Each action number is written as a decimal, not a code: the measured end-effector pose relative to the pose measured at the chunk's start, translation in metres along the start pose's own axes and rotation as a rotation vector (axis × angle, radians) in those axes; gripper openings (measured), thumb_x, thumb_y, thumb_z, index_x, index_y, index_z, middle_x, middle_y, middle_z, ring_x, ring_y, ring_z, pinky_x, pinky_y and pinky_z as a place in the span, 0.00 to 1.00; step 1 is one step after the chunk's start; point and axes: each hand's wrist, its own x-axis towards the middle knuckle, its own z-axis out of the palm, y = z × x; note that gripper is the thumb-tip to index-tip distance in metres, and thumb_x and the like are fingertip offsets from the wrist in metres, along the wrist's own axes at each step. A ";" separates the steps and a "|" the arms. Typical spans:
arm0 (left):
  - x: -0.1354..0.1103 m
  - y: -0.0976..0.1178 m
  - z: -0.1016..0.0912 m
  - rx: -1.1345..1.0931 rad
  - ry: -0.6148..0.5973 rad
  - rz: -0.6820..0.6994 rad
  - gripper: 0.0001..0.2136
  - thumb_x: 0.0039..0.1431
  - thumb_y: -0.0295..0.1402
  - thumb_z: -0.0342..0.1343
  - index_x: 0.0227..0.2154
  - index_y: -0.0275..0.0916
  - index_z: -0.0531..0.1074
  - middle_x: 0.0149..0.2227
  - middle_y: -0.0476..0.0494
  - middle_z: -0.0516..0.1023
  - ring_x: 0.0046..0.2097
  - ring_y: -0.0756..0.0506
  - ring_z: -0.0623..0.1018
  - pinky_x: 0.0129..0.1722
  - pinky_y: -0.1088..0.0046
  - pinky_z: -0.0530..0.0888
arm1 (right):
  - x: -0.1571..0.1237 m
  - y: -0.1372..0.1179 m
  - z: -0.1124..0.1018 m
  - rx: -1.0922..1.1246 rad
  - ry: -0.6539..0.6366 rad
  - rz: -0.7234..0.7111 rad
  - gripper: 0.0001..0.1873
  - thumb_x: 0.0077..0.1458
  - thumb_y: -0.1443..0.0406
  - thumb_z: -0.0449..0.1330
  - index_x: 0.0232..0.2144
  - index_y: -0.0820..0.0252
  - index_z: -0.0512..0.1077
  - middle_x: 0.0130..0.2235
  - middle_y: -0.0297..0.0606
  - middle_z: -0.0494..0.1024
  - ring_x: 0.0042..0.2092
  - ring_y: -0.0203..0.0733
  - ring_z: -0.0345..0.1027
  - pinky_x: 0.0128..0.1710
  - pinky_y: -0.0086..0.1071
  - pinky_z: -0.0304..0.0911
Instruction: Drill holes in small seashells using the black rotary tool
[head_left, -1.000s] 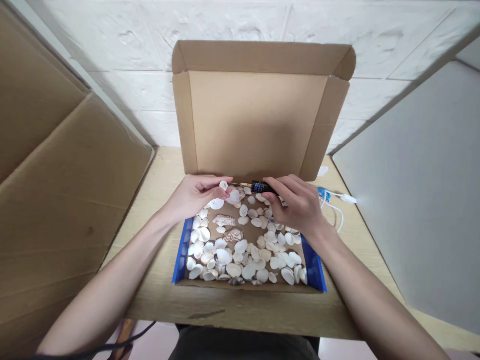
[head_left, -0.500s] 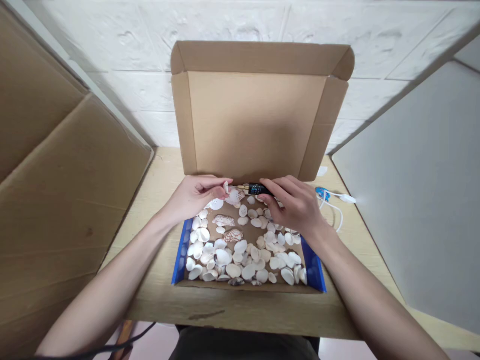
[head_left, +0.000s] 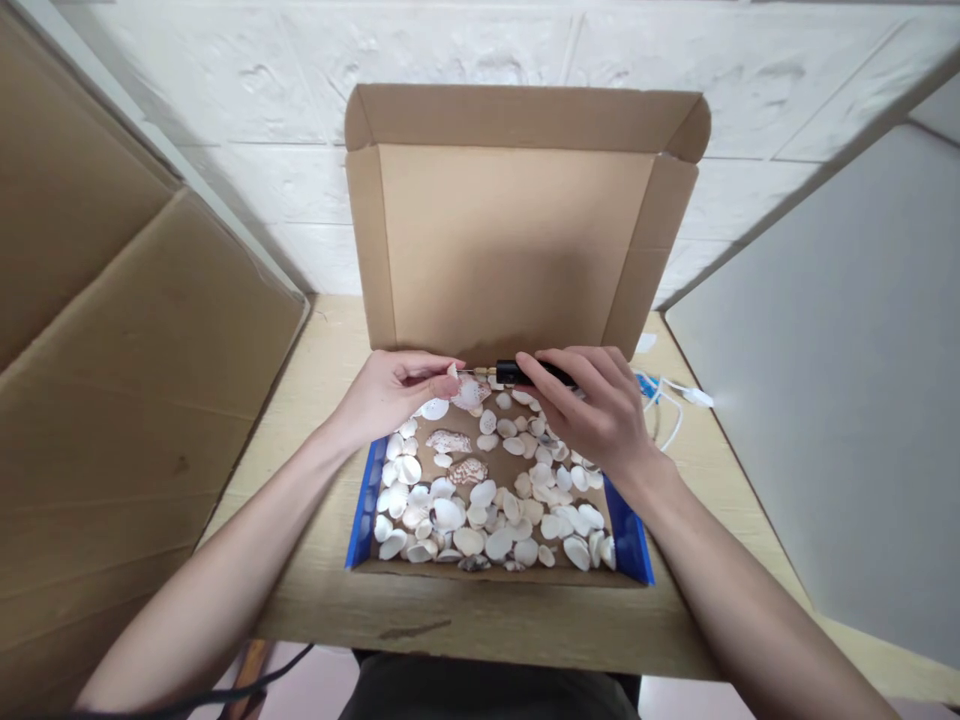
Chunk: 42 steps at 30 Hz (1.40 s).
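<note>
An open cardboard box (head_left: 628,528) with blue outer sides sits on the wooden table, its floor covered with several white and brownish seashells (head_left: 480,495). My left hand (head_left: 390,392) pinches one small white shell (head_left: 452,371) above the box's far end. My right hand (head_left: 596,405) grips a slim black pen-like tool (head_left: 517,373) with a thin metal tip. That tip points left and meets the held shell. The tool's rear end is hidden under my fingers.
The box's lid (head_left: 514,235) stands upright against a white brick wall. A cardboard panel (head_left: 112,350) walls off the left side, a grey panel (head_left: 832,390) the right. A blue and white cable (head_left: 667,395) lies on the table right of the box. A dark cord (head_left: 225,690) hangs below.
My right hand has shifted slightly and turned the tool, so its fingers now cover more of the black body. The left hand and shell stay nearly still.
</note>
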 end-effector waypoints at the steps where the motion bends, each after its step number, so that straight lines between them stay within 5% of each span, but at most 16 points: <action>1: 0.000 0.000 0.000 -0.004 -0.002 -0.003 0.16 0.50 0.41 0.64 0.40 0.38 0.80 0.40 0.41 0.83 0.40 0.42 0.82 0.39 0.69 0.78 | 0.000 0.000 -0.001 0.007 0.001 0.003 0.24 0.57 0.70 0.58 0.55 0.51 0.64 0.41 0.38 0.78 0.41 0.41 0.68 0.38 0.35 0.61; 12: 0.001 -0.002 -0.002 -0.022 -0.070 0.035 0.13 0.53 0.40 0.62 0.37 0.38 0.80 0.32 0.43 0.83 0.34 0.45 0.81 0.37 0.70 0.78 | -0.001 0.000 -0.002 0.032 0.010 0.003 0.26 0.57 0.69 0.59 0.57 0.51 0.62 0.41 0.37 0.77 0.42 0.41 0.67 0.39 0.35 0.59; 30: 0.001 -0.005 -0.003 0.003 -0.105 0.091 0.14 0.58 0.38 0.57 0.43 0.38 0.78 0.36 0.43 0.83 0.37 0.46 0.81 0.39 0.72 0.77 | -0.003 0.000 -0.003 0.007 -0.008 0.013 0.29 0.55 0.72 0.58 0.57 0.47 0.61 0.42 0.36 0.77 0.42 0.41 0.68 0.40 0.36 0.60; 42: 0.001 -0.003 -0.001 -0.004 -0.096 0.098 0.11 0.54 0.37 0.61 0.38 0.37 0.80 0.37 0.43 0.83 0.37 0.45 0.81 0.37 0.73 0.77 | 0.000 -0.001 -0.003 -0.036 0.029 -0.064 0.20 0.55 0.71 0.60 0.51 0.57 0.67 0.39 0.39 0.78 0.41 0.40 0.68 0.38 0.34 0.61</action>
